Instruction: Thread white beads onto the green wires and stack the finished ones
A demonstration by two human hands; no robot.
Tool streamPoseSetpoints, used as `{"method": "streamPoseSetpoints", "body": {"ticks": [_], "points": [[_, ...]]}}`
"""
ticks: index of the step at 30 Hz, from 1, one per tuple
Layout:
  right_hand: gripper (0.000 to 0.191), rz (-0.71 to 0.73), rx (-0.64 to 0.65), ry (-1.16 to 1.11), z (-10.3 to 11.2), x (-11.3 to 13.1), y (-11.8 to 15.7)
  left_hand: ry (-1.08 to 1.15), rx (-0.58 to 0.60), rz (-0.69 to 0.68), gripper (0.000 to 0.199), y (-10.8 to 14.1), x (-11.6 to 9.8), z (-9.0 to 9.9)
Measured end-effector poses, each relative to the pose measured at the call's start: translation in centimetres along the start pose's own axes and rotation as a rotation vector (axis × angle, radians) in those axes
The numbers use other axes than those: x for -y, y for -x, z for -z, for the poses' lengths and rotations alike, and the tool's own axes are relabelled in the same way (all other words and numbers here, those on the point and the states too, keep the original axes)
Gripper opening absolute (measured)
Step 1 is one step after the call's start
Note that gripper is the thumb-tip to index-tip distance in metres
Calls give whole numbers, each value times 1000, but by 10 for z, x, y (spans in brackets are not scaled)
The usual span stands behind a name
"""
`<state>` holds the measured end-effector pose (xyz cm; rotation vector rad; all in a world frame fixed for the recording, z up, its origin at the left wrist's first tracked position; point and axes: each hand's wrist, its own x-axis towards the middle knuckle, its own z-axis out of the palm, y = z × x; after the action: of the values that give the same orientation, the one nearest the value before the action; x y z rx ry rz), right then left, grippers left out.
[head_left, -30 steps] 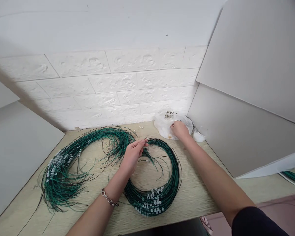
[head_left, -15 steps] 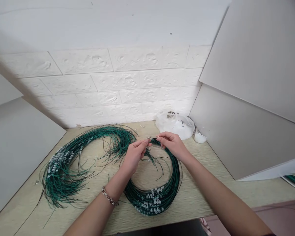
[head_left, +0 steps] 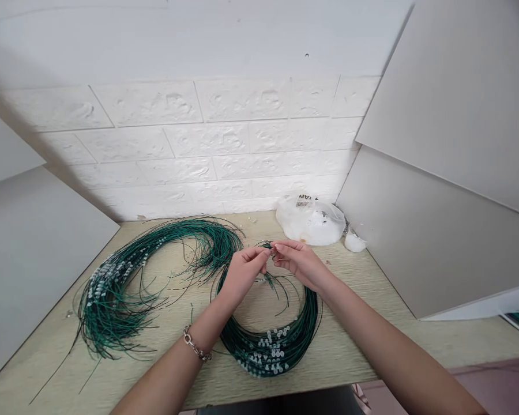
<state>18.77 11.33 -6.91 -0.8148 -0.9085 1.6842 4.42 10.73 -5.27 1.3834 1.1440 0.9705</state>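
My left hand [head_left: 244, 275] and my right hand [head_left: 301, 264] meet tip to tip over the back of a round coil of thin dark-green and black wires [head_left: 308, 323]. The left thumb and forefinger pinch at a wire end. My right hand's thumb and forefinger are closed too, almost touching the left ones; what they hold is too small to make out. Small white plastic beads [head_left: 270, 353] cluster on the coil's near side. Loose wire ends [head_left: 279, 285] stick into the ring under my hands.
A second, looser bundle of green wires [head_left: 112, 311] with white beads lies curved on the left of the wooden tabletop [head_left: 173, 380]. Behind my right hand sit a white plastic bag [head_left: 309, 222] and a small white container [head_left: 354, 239]. Grey panels [head_left: 450, 230] flank the table, with a white brick-patterned wall behind.
My right hand has drawn in towards the left and slightly nearer, so the fingertips now meet. The whole view has shifted slightly. The coil and the bundle lie as before.
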Motion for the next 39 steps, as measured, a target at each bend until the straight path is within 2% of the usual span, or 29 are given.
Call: {"method": "streamPoseSetpoints", "body": {"ticks": [6, 25, 31, 39], "points": [[14, -67, 49, -83, -2, -4, 1, -35, -4, -8, 28, 1, -1, 0], [14, -103, 9, -163, -7, -9, 3, -79, -45, -73, 29, 2, -2, 0], [15, -77, -7, -125, -7, -10, 3, -126, -53, -77, 29, 1, -2, 1], [17, 5, -16, 80, -4, -6, 2, -237, -52, -104, 29, 0, 1, 2]]}}
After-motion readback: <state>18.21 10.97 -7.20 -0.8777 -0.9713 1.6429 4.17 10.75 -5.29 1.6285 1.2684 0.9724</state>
